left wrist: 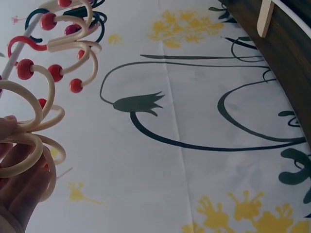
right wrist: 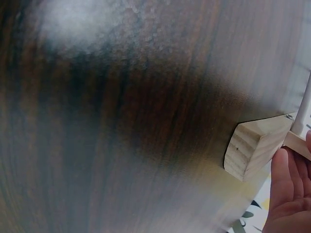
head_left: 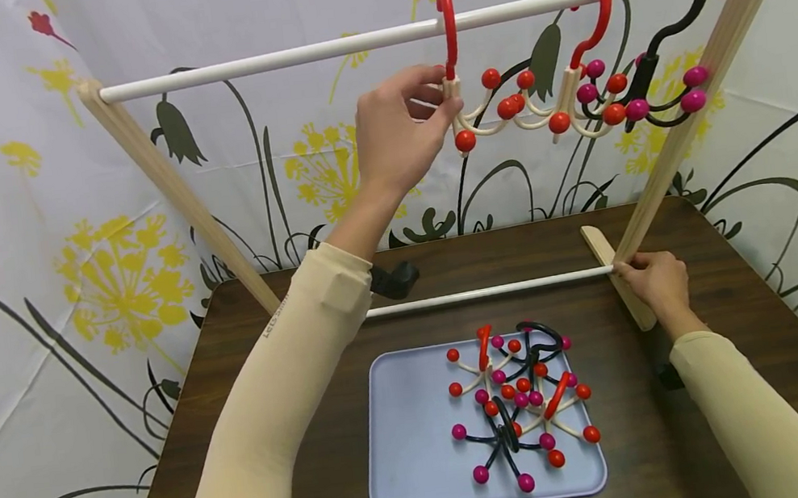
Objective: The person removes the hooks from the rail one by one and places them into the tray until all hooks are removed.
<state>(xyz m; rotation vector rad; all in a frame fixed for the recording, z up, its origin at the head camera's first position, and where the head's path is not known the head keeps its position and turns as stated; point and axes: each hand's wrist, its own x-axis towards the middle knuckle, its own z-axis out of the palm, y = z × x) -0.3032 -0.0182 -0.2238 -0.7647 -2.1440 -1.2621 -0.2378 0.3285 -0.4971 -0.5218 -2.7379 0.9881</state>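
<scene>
My left hand [head_left: 397, 127] pinches the cream stem of a hanger with a red hook [head_left: 451, 41] and ball-tipped arms. Its hook stands over the rack's white top rail [head_left: 277, 57]. In the left wrist view the fingers lie among the hanger's curved cream arms [left wrist: 46, 127]. To its right hang another red-hooked cream hanger [head_left: 592, 34] and a black hanger [head_left: 644, 81] with magenta balls. Low on the right, my right hand [head_left: 662, 290] grips the bottom of the rack's wooden post [head_left: 660, 165], beside its wooden foot [right wrist: 248, 145].
On the dark wooden table [head_left: 307, 486] lies a pale blue tray [head_left: 412, 442]. Several red-hooked and black hangers are jumbled on its right half. A white lower bar [head_left: 506, 291] joins the rack's sides. Behind hangs a flower-patterned cloth [head_left: 41, 319].
</scene>
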